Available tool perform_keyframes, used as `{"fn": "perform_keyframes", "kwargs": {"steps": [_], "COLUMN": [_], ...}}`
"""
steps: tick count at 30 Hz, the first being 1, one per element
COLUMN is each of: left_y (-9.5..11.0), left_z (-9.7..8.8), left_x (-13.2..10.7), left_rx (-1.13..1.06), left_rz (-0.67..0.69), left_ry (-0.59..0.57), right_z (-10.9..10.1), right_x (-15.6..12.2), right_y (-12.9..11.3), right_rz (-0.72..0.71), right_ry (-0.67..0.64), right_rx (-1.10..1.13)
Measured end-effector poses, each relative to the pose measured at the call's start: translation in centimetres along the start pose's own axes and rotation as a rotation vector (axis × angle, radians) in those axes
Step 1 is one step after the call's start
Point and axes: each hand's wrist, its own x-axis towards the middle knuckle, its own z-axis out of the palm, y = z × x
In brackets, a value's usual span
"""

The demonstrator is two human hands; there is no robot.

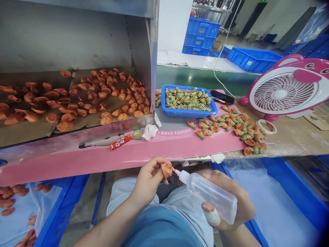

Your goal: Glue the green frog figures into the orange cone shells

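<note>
My left hand (pixel 150 176) pinches a small orange cone-shaped piece (pixel 167 169) above my lap. In my right hand (pixel 232 195) is a translucent squeeze bottle (pixel 209 193), tilted with its narrow nozzle (pixel 177 171) at the orange piece; whether the tip touches it is hard to tell. White tape wraps my right thumb. Beyond my hands, a blue basket (pixel 189 112) holds many small green figures (pixel 189 97). To its right lies a spread of joined orange-and-green pieces (pixel 231 120) on the pink mat (pixel 154 151).
Many orange pieces (pixel 95 85) lie on cardboard inside a metal-walled box (pixel 77 37) at left. A pink fan (pixel 282 87) and a tape roll (pixel 266 126) stand at right. A red packet (pixel 121 142) and crumpled tissue (pixel 149 131) lie on the mat. Blue crates (pixel 290 192) flank my lap.
</note>
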Motion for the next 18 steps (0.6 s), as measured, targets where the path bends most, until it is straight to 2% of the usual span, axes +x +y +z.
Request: {"fn": "perform_keyframes", "kwargs": {"steps": [8, 15, 18], "left_y": [-0.1, 0.3, 0.4], "left_z": [-0.2, -0.2, -1.1], "left_x": [0.0, 0.2, -0.4], "left_rx": [0.005, 0.044, 0.139], "left_rz": [0.007, -0.003, 0.011], "left_ry": [-0.014, 0.055, 0.048], "right_z": [0.0, 0.2, 0.7], "right_x": [0.0, -0.1, -0.2], "right_y": [0.0, 0.3, 0.1], "right_rz": [0.008, 0.042, 0.025], "right_ry": [-0.057, -0.116, -0.054], "right_rx": [-0.017, 0.056, -0.075]}}
